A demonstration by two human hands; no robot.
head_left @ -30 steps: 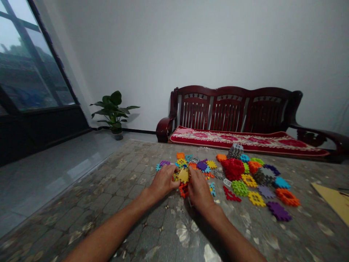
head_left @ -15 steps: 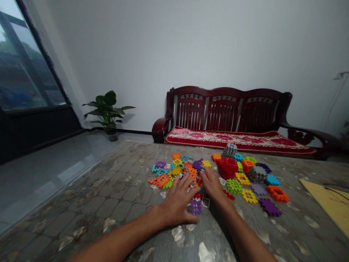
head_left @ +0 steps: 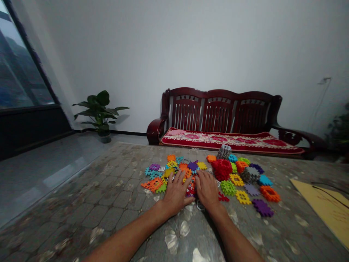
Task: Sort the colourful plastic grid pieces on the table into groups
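Observation:
Many flat, notched plastic building tiles [head_left: 234,178] in orange, yellow, purple, green, blue and grey lie scattered on a table [head_left: 122,203] with a stone-pattern cover. A built red cluster [head_left: 221,169] and a grey cube [head_left: 223,151] stand among them. My left hand [head_left: 176,193] lies flat with fingers spread over the tiles at the pile's near side. My right hand [head_left: 207,190] rests beside it, palm down, fingers stretched over more tiles. Neither hand grips a piece that I can see.
A yellow sheet [head_left: 327,207] lies at the table's right edge. Behind the table stands a dark wooden bench [head_left: 218,112] with a red cushion. A potted plant [head_left: 99,111] sits on the floor at the left, next to a large window.
Both hands let go of the yellow and red pieces they held together and spread flat over the pile. The view has shifted to the right.

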